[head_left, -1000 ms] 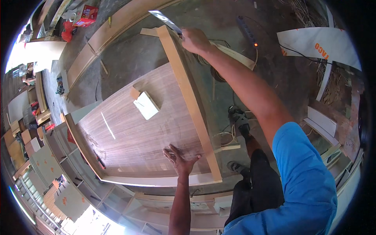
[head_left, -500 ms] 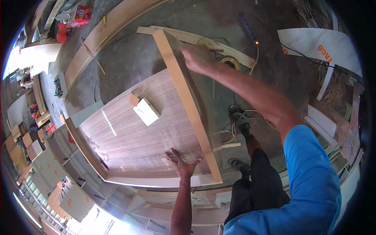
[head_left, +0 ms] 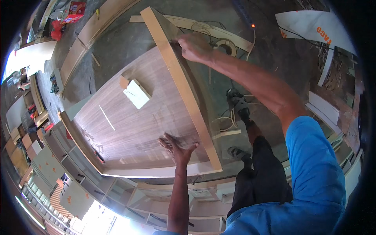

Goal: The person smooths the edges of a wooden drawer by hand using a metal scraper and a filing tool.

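Note:
A large wood-grain panel [head_left: 156, 117] with raised edge boards lies in front of me. My left hand [head_left: 177, 150] rests on it near its close right corner, fingers spread and thumb out toward the right edge board [head_left: 178, 84]. At the far end of that board, my right hand [head_left: 194, 47] is closed in a fist against its outer side. Something small and dark shows at the knuckles, but I cannot make out what the fist holds. On the panel lie an open white box [head_left: 137, 95] with a brown flap, a thin white strip [head_left: 107, 118] and a slim red-and-black tool [head_left: 98, 156].
Long wood strips [head_left: 196, 26] and a roll of edging [head_left: 226, 47] lie beyond my right hand. A power strip [head_left: 243, 13] with a lit switch sits farther off. My sandalled feet [head_left: 237, 101] stand right of the panel. Shelving units [head_left: 121, 192] are at the lower left.
The whole scene has shifted slightly upward in view. My right fist has turned a little and stays by the board's far end. My left hand keeps its place on the panel, fingers slightly more bent.

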{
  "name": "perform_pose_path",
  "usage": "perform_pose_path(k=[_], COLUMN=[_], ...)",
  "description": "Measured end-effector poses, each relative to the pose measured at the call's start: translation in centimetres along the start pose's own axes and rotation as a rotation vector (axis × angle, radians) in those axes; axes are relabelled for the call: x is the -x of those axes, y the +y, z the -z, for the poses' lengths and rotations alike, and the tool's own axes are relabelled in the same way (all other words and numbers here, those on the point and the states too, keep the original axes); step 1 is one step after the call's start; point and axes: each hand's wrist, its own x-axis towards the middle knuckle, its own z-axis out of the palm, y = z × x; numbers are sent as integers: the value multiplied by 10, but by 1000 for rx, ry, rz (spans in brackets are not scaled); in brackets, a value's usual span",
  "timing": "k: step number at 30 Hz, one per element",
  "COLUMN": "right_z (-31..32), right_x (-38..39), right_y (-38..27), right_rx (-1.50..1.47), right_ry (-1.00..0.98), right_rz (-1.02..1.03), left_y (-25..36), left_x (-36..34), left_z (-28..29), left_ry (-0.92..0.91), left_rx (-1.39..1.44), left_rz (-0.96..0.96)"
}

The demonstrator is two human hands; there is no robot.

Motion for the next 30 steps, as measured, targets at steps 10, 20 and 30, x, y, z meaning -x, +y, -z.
perform_pose_path(k=[10,20,30], right_z=[10,5,19], right_x=[170,330,446], right_y=[-85,-168,-237], right_rx=[-64,-52,-146], right_ry=[-77,-38,-224], right_rz=[-57,-14,-203], left_y=[-12,-31,-25], left_x=[3,-7,-10], left_z=[-15,-26,-29], left_ry=[56,74,36], left_rx=[1,-132,-184], left_rz=[-86,-133,-55])
